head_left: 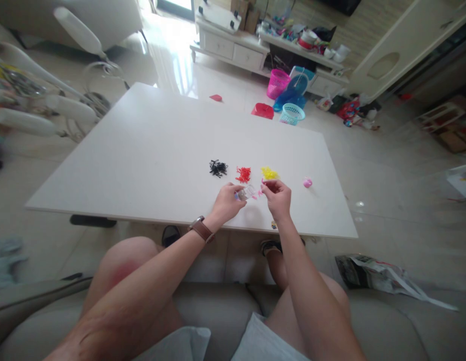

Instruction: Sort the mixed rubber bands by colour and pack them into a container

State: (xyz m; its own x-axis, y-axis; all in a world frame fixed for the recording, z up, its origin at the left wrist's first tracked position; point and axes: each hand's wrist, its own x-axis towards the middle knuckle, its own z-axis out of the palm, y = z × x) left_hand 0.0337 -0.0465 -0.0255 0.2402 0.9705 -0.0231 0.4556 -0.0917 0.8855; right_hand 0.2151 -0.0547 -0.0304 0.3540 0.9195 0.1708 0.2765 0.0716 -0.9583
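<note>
My left hand point(228, 202) is closed around a small clear plastic jar point(249, 191), tilted with its mouth toward the right. Close beside that mouth, my right hand point(278, 196) pinches a small pink piece point(260, 192), too small to make out exactly. Just beyond the hands on the white table lie three small heaps of thin pieces that look like little rubber bands: a black heap point(218, 168), a red heap point(243, 174) and a yellow heap point(269, 173). To the right sits a small round pink object point(307, 183).
The white table point(161, 145) has a small patterned item point(274, 225) at its near edge. Beyond its far edge, a pink basket point(278, 83), a light-blue basket point(292, 114) and a red stool-like object point(263, 111) stand on the floor. A bag point(371, 273) lies on the sofa at right.
</note>
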